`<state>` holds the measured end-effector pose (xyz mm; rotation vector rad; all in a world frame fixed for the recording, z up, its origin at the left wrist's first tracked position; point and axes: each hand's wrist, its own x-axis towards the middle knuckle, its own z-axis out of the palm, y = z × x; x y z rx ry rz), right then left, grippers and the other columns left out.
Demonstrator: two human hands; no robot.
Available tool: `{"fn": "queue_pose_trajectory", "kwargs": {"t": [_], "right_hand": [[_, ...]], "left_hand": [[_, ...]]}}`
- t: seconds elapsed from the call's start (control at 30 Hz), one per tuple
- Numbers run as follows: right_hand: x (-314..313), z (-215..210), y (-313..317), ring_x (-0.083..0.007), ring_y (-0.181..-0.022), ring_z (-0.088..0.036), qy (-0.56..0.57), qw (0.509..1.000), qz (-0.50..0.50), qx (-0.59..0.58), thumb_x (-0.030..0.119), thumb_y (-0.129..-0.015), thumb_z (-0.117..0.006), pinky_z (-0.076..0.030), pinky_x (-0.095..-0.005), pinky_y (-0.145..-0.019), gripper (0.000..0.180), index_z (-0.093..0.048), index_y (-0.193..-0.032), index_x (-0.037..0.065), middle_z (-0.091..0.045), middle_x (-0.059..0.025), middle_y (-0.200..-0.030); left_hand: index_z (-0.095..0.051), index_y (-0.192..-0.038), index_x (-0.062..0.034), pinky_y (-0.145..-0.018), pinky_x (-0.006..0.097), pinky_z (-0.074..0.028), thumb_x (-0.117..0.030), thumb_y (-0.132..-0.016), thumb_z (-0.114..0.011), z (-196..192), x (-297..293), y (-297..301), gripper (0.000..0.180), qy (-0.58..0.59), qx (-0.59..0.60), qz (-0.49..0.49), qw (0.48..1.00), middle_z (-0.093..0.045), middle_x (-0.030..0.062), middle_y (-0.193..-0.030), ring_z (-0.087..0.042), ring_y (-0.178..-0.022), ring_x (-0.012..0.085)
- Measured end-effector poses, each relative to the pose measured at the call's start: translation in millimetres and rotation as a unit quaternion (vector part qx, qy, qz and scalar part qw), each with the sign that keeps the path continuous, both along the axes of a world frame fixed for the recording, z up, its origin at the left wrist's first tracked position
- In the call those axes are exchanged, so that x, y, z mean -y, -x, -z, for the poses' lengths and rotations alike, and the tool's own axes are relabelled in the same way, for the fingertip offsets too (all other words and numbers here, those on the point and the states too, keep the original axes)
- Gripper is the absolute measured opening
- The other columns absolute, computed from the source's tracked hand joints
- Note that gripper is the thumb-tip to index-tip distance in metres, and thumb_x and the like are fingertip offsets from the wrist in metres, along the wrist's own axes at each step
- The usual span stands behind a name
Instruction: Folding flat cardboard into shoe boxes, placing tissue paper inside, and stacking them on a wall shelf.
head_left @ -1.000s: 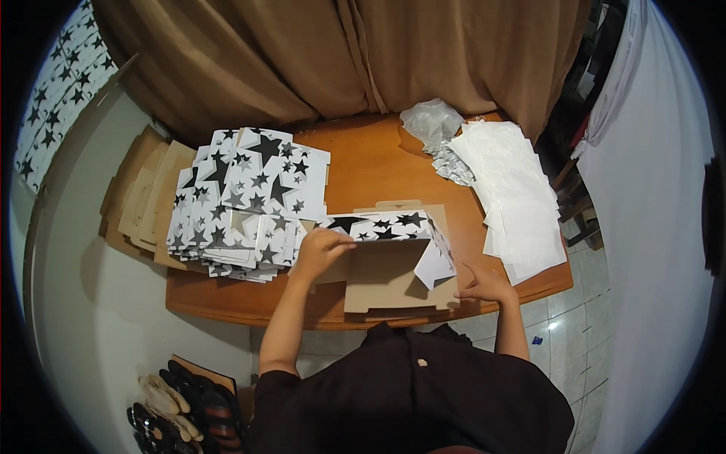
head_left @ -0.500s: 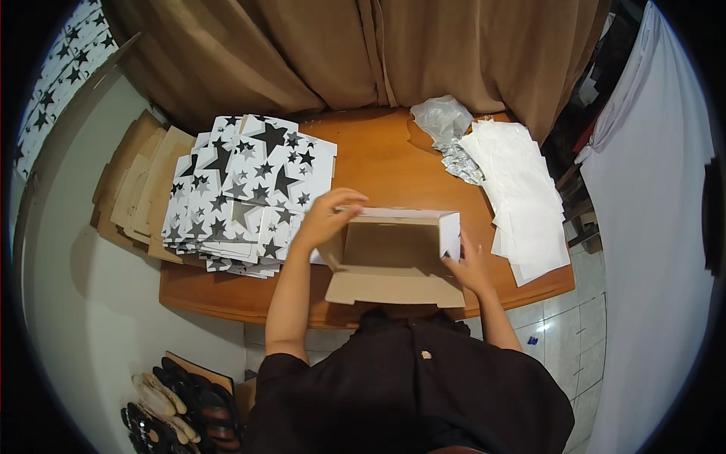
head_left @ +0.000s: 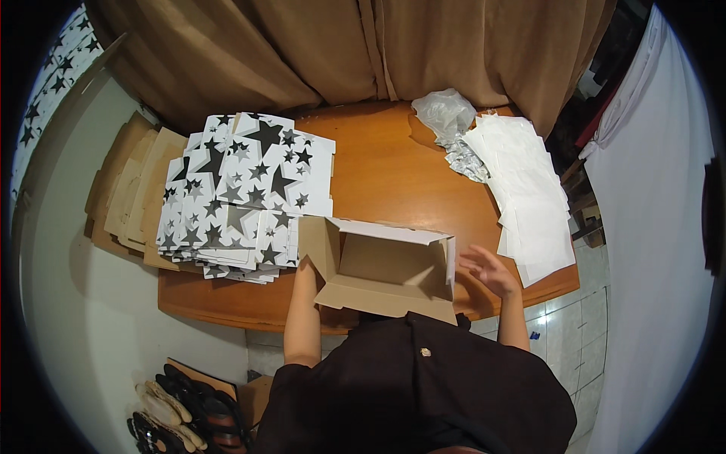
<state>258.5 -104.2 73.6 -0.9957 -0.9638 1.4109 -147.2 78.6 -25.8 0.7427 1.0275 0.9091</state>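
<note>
The grip of the right hand (head_left: 490,272) is hanging open, fingers apart and holding nothing, just beside the right wall (head_left: 451,265) of a cardboard box (head_left: 389,300). The left forearm (head_left: 302,321) is reaching up behind the box's left flap (head_left: 316,240), which is hiding the left hand, so whether that grip is closing on the board or only bracing it I cannot tell.

The box is sitting near the front edge of the table (head_left: 370,170), between a stack of star-printed pieces (head_left: 253,185) and a spread of white sheets (head_left: 525,193). It is showing its brown inside: the back and right walls are standing, the front flap is lying out toward the person, and the left flap is angling outward.

The step in hand is looking like the folding-up of the box, with the right end ahead of the left. The next move is probably calling for the left flap to be turned in and its corner seated, while the free right hand is steadying the opposite wall so it is not springing loose.
</note>
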Motion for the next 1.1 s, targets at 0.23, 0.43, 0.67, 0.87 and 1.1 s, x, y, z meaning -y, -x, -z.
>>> {"fn": "queue_pose_trajectory", "kwargs": {"t": [0.23,0.43,0.67,0.87,1.1], "right_hand": [[-39.5,49.4,35.6,-0.0217,-0.117,-0.046,0.175,0.964,0.126,0.155,0.039,-0.099,-0.029,-0.031,-0.033,-0.103,0.054,-0.041,-0.132,-0.002,-0.051,-0.014,-0.126],[-46.3,27.1,70.9,-0.0245,-0.127,-0.036,-0.033,0.974,0.205,0.093,0.047,-0.096,-0.032,-0.025,-0.036,-0.107,0.063,-0.029,-0.14,0.002,-0.037,-0.0162,-0.138],[-40.9,-17.5,76.6,-0.0283,-0.131,-0.028,-0.093,0.98,0.16,0.074,0.065,-0.082,-0.043,-0.019,-0.0412,-0.109,0.092,-0.014,-0.144,0.003,-0.031,-0.0205,-0.139],[-39.9,-29.2,66.8,-0.0322,-0.135,-0.023,-0.203,0.957,0.174,0.114,0.067,-0.076,-0.047,-0.016,-0.0424,-0.11,0.099,-0.017,-0.143,0.0,-0.025,-0.0226,-0.144],[-32.0,10.0,46.3,-0.0268,-0.13,-0.034,-0.077,0.986,0.14,-0.051,0.055,-0.088,-0.04,-0.026,-0.0389,-0.107,0.079,-0.026,-0.14,-0.003,-0.034,-0.0165,-0.141]], "left_hand": [[-0.049,-0.126,-0.0035,-0.086,0.033,-0.042,-0.049,-0.093,-0.044,10.2,3.1,-15.2,0.056,-0.028,-0.019,0.0,0.999,-0.057,0.0091,-0.116,-0.052,-0.102,0.0199],[-0.049,-0.125,-0.0032,-0.086,0.032,-0.042,-0.049,-0.093,-0.044,10.6,10.0,-16.9,0.056,-0.054,-0.053,-0.007,0.997,-0.057,0.0094,-0.115,-0.053,-0.102,0.02],[-0.05,-0.125,-0.0027,-0.086,0.032,-0.042,-0.048,-0.093,-0.044,4.7,-1.2,-5.0,0.056,-0.103,-0.069,0.001,0.992,-0.057,0.0096,-0.115,-0.053,-0.101,0.02],[-0.05,-0.125,-0.0024,-0.086,0.031,-0.043,-0.047,-0.093,-0.045,30.4,64.5,6.7,0.055,-0.132,-0.085,0.018,0.988,-0.057,0.0098,-0.114,-0.053,-0.101,0.02],[-0.05,-0.125,-0.0019,-0.086,0.031,-0.043,-0.047,-0.093,-0.045,38.1,57.6,-0.1,0.055,-0.163,-0.089,0.027,0.982,-0.057,0.0101,-0.114,-0.053,-0.101,0.02]]}}
